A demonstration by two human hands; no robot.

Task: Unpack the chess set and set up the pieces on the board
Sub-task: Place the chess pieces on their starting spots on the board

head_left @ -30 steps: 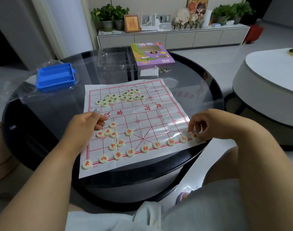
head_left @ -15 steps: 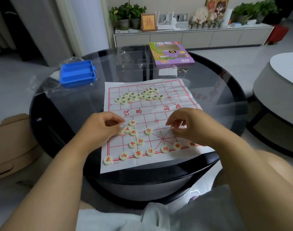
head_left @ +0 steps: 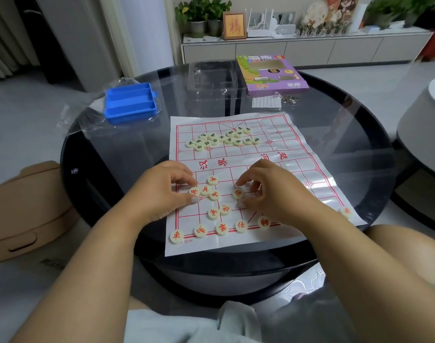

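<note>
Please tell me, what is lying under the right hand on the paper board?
The right hand pinches one red-lettered piece at its fingertips on the paper board. Its palm and forearm cover the squares beneath and part of the near row, so any pieces there cannot be seen.

From where I stand, the right hand [head_left: 271, 191] and its forearm cover the near right stretch of the board [head_left: 298, 174], so the pieces along that bottom row between the fifth disc [head_left: 264, 222] and the corner disc [head_left: 346, 211] are out of sight. The left hand [head_left: 162, 191] hides the board's left edge around its middle, and whether its fingertips pinch the red piece [head_left: 194, 192] or only touch it is unclear. The dark-lettered pieces [head_left: 222, 138] huddled at the far side are too small to read. The clear plastic tray [head_left: 211, 80] on the desk [head_left: 347, 125] barely shows against the glass. The beige object [head_left: 26, 206] on the floor runs off the left edge.
</note>
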